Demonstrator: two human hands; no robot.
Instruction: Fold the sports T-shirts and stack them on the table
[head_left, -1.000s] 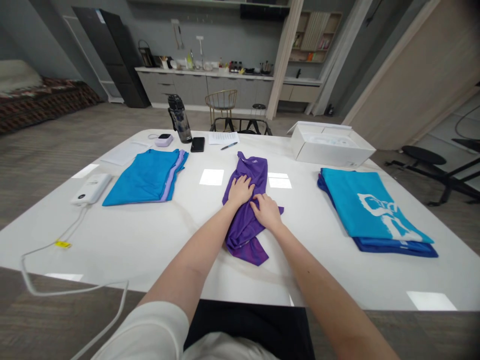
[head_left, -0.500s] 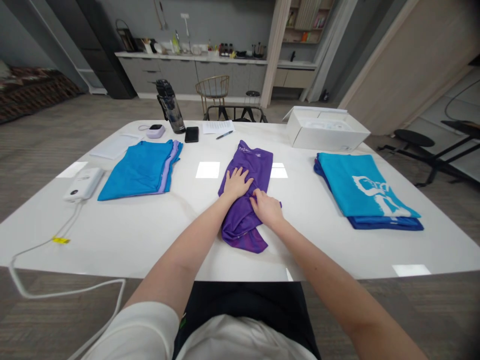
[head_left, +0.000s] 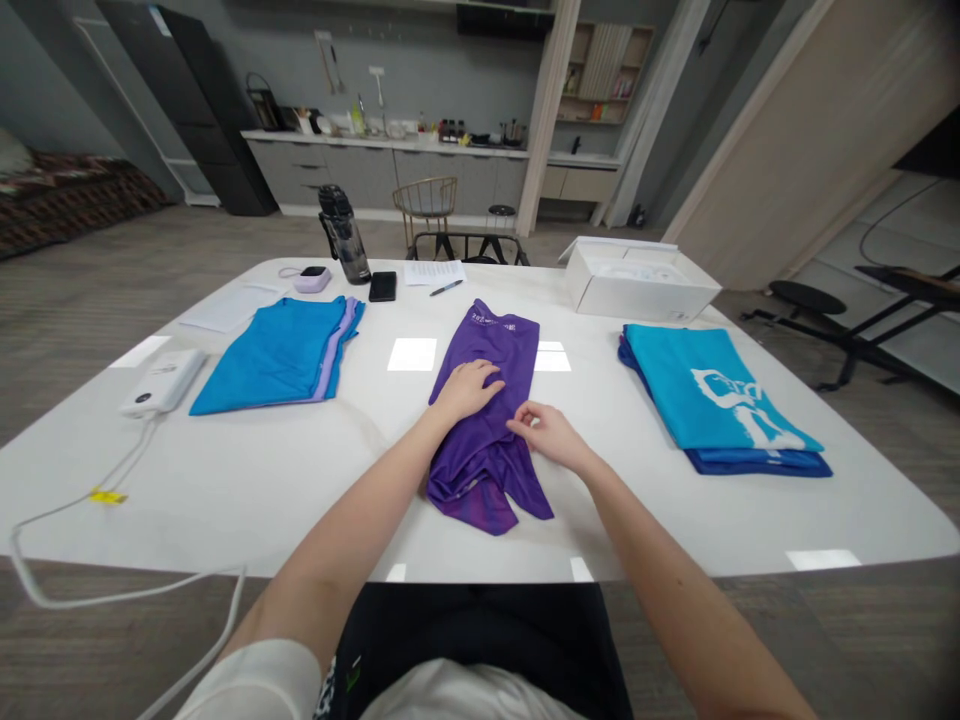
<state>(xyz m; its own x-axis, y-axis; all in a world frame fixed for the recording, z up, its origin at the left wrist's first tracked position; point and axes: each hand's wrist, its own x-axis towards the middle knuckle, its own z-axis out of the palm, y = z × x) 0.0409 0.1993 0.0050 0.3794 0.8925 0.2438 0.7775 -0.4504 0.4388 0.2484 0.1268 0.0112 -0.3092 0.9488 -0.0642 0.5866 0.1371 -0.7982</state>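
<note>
A purple shirt [head_left: 491, 350], folded into a long narrow strip, lies in the middle of the white table [head_left: 300, 470]. My left hand [head_left: 466, 386] rests flat on its middle with the fingers spread. My right hand [head_left: 547, 435] sits at the shirt's right edge, thumb and fingers pinching a fold of the purple cloth. The near end of the shirt is bunched and rumpled below both hands.
A blue and lilac folded stack [head_left: 281, 352] lies at the left, a turquoise printed shirt on dark blue ones [head_left: 716, 398] at the right. At the back stand a white box [head_left: 637, 280], water bottle [head_left: 343, 235], phone [head_left: 382, 286], pen and paper [head_left: 435, 272]. A white charger [head_left: 161, 380] with cable lies far left.
My right hand has lifted off the flat cloth and now pinches the shirt's right edge. The near sleeve part has spread out to the right. My left hand stays in place.
</note>
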